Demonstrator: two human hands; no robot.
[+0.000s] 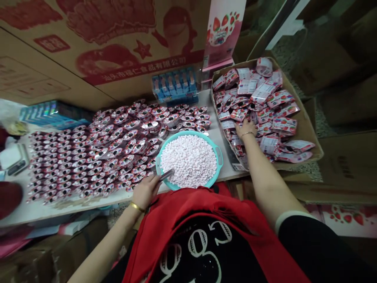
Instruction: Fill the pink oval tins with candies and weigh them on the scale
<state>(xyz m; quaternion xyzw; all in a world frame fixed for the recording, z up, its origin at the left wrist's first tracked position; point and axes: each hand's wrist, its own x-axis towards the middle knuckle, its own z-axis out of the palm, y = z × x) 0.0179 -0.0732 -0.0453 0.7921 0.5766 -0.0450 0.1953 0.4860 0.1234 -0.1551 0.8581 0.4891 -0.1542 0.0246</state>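
Observation:
My left hand (145,192) is closed around the end of a thin, shiny scoop-like tool (167,175). Its far end rests at the left rim of a turquoise basin (220,156), over the heap of small white candies (190,160) that fills it. To the right, my right hand (246,129) reaches over the near side of an open cardboard box (316,151). Its fingers are spread against the pink strawberry-printed packets (266,145) piled inside; the fingertips are partly lost among them.
Rows of upright small packs (97,153) with dark openings on top cover the table (47,212) left of the basin. Blue boxes (175,85) stand behind. A large printed carton (97,51) walls off the back. At far left sits a scale (14,159).

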